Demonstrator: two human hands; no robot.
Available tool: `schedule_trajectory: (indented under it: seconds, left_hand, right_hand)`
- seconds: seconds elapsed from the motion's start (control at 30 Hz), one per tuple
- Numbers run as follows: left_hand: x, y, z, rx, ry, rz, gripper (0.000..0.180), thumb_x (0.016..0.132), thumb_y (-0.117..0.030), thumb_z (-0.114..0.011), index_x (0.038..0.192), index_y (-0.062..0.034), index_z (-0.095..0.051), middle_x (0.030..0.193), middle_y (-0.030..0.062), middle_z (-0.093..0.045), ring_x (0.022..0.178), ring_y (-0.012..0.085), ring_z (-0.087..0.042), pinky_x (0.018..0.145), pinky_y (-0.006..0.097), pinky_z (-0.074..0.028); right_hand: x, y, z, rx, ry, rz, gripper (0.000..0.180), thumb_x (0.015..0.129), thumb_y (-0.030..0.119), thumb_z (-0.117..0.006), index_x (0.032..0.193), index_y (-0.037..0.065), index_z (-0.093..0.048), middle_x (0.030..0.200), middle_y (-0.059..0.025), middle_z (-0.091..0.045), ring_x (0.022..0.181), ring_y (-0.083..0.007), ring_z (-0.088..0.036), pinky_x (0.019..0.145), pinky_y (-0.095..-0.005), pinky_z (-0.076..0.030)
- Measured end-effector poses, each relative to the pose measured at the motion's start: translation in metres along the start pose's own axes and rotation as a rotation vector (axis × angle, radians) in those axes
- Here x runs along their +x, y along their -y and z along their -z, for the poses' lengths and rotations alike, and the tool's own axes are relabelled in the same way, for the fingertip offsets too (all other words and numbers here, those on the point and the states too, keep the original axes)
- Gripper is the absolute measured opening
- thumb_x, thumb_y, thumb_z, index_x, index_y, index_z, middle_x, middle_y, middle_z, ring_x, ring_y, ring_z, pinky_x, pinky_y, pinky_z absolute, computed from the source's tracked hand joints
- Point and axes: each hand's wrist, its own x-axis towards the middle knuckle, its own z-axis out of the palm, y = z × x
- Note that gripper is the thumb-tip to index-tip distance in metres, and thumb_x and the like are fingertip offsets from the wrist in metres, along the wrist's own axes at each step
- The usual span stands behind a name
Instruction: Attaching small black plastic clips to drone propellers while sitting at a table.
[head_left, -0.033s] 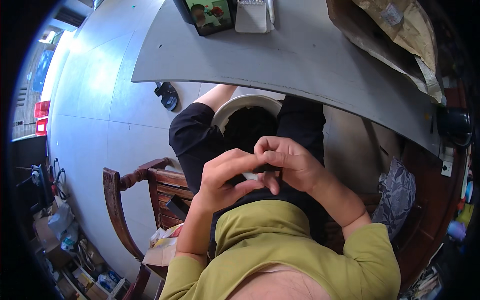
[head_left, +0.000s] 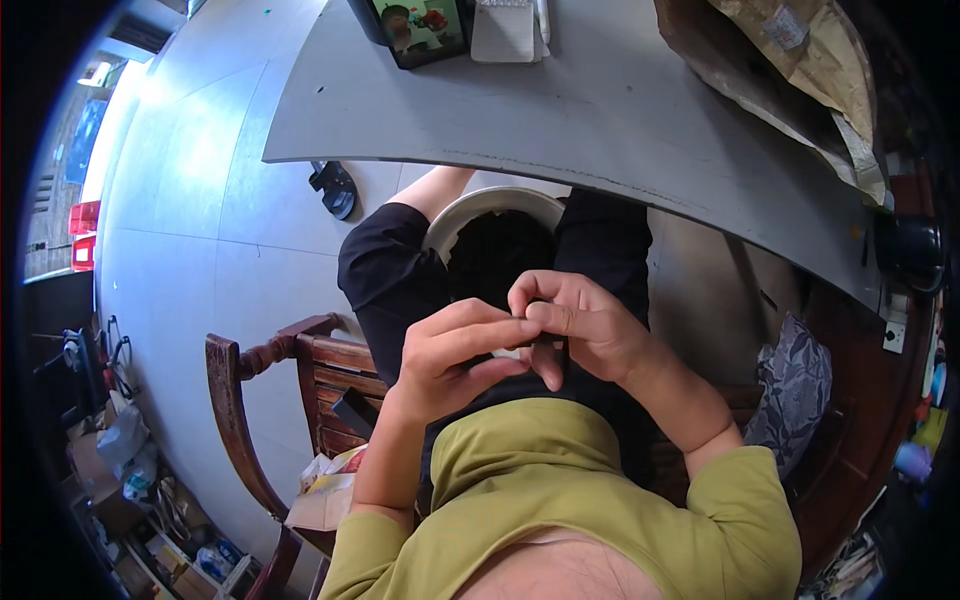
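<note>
Both hands meet over the lap: the left hand point(head_left: 450, 350) and right hand point(head_left: 575, 325) pinch a small dark piece point(head_left: 548, 345) between fingertips. Best kept steady, close. Beyond sits a white bowl point(head_left: 470, 205), then the grey table point(head_left: 600, 110).

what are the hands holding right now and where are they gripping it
Both hands, left and right, pinch a small dark piece between their fingertips over the lap. A pale bit shows beneath it. The fingers cover most of it, so what it is cannot be told.
</note>
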Motion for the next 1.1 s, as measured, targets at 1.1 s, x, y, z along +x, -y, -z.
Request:
schedule_trajectory:
  seconds: [1.1]
  left_hand:
    - [-0.019, -0.013, 0.009, -0.037, 0.154, 0.171, 0.033, 0.054, -0.024, -0.082, 0.070, -0.0010, -0.064, 0.053, 0.0046, -0.058, 0.041, 0.0136, -0.053, 0.040, 0.021, -0.035]
  right_hand:
    - [-0.029, -0.035, -0.012, -0.445, 0.230, 0.123, 0.042, 0.096, 0.041, -0.037, 0.099, 0.001, -0.051, 0.058, 0.0016, -0.041, 0.052, -0.0089, -0.036, 0.050, -0.0253, -0.033]
